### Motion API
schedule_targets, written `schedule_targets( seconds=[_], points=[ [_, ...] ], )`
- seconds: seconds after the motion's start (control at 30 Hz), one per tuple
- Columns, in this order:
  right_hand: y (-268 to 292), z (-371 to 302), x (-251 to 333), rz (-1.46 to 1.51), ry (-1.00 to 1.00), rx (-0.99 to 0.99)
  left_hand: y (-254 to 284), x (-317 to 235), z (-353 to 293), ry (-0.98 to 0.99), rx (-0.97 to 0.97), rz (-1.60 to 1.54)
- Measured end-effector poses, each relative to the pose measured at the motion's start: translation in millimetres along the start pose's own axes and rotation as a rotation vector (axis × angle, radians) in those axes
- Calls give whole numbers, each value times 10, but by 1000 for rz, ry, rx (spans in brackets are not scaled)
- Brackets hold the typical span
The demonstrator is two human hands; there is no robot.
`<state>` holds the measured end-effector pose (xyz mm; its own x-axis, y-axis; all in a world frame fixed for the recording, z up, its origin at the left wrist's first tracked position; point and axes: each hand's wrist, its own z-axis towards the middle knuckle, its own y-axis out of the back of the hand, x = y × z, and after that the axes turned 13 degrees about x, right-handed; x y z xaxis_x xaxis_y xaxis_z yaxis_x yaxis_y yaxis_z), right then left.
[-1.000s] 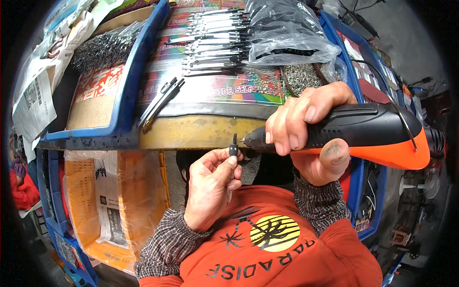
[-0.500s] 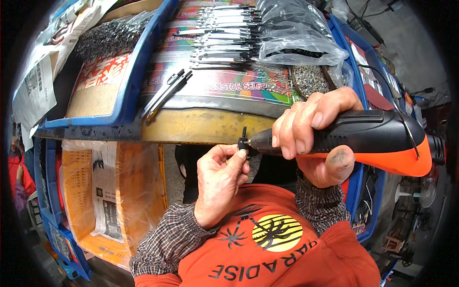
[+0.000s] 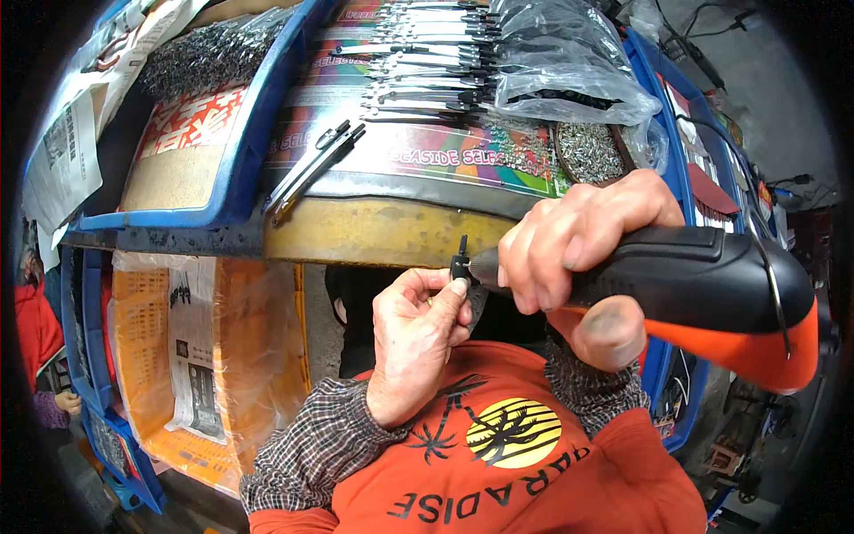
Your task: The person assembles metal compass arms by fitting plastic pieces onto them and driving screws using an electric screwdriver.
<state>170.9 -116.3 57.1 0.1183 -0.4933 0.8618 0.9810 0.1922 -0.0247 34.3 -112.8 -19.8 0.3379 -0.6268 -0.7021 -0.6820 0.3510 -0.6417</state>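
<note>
Just on the near side of the bench's yellow edge (image 3: 356,233), the left hand (image 3: 411,338) pinches a small black part (image 3: 460,267) between thumb and forefinger, apparently to brace it against sideways pressure; the thumb hides its lower end. Rightward along the edge, the right hand (image 3: 605,214) wraps its fingers over a black-and-orange power driver (image 3: 703,276), thumb beneath, probably to keep the tip level with the part's side. Whether they touch is hard to tell.

Left of the part, an orange basket (image 3: 142,356) sits below the edge. Beyond the edge, left to right, come a blue tray (image 3: 245,169), two slim pieces (image 3: 311,173), a row of similar pieces (image 3: 427,67), a clear bag (image 3: 578,67) and small metal bits (image 3: 589,151). Nothing visible blocks the driver's tip.
</note>
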Motion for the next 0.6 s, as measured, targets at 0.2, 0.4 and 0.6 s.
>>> schedule_targets(
  seconds=[0.2,0.4,0.6],
  points=[
    [-70,38,9,0,-49,-7,-13,-24,-10,-10,4,-34],
    [-39,125,-110,49,151,129,-49,-51,-16,-16,-24,-38],
    [-28,9,-301,206,269,17,-42,-32,-11,-21,-15,14]
  ],
)
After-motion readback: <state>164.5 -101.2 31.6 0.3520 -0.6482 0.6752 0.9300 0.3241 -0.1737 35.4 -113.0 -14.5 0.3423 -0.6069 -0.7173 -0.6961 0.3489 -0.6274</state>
